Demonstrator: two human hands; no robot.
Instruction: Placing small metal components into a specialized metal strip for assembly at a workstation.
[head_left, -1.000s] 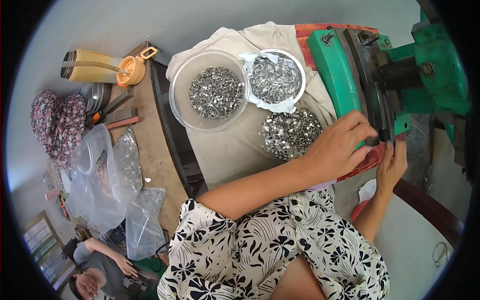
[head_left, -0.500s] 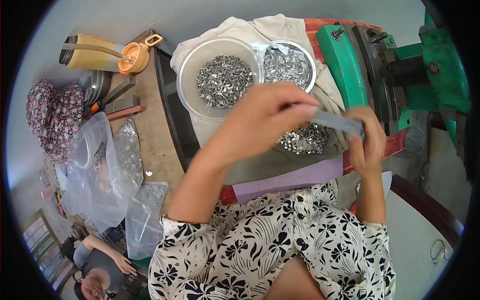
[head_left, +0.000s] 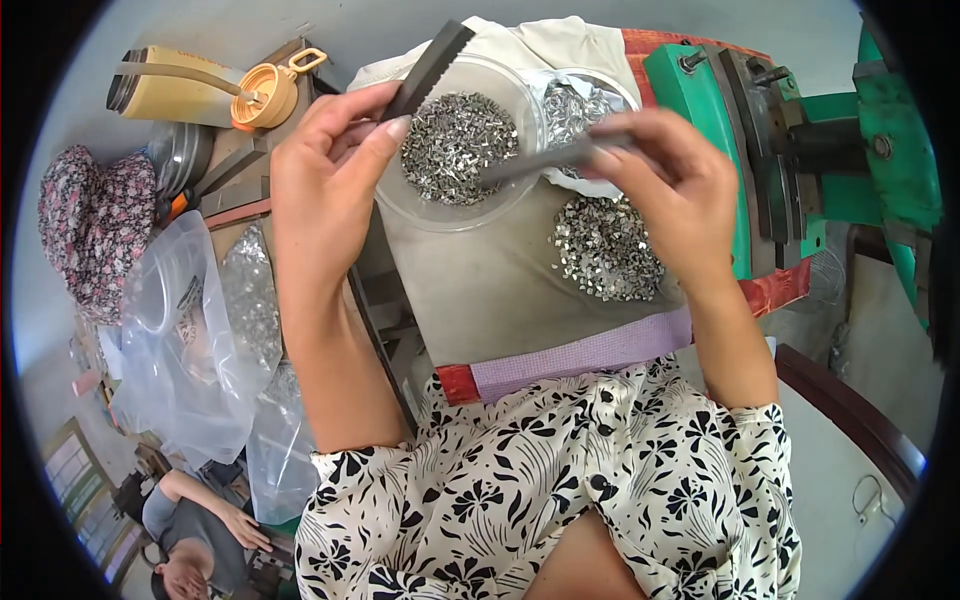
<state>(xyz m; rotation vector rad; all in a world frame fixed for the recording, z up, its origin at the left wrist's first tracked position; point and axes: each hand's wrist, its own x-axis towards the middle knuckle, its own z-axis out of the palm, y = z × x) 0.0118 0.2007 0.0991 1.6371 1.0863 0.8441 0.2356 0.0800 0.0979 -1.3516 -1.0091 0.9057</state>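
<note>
My left hand (head_left: 340, 165) is raised at the left edge of a clear plastic bowl (head_left: 385, 215). Its thumb and fingers pinch a dark flat bar (head_left: 432, 72) with a notched edge, tilted up and away. In my right hand (head_left: 685, 185) is a second dark grey bar (head_left: 545, 160), blurred, its far end pointing left over that bowl. Small shiny metal pieces (head_left: 458, 148) lie in the bowl. Behind my right fingers, a smaller bowl (head_left: 632, 98) with a white liner holds silvery parts (head_left: 578, 108). Below it, a heap of tiny metal bits (head_left: 607, 248) rests on the cloth.
A green machine (head_left: 690, 120) stands at the right. The grey-beige cloth (head_left: 480, 300) covers the work surface, with a purple strip (head_left: 580, 362) along its near edge. To the left are a yellow bottle (head_left: 175, 85), a flowered cloth item (head_left: 95, 225) and plastic bags (head_left: 185, 370). Another person (head_left: 205, 535) sits lower left.
Both hands were together around a grey bar over the heap. Now they are apart, each with a bar; the left has moved left and the right has moved left and away.
</note>
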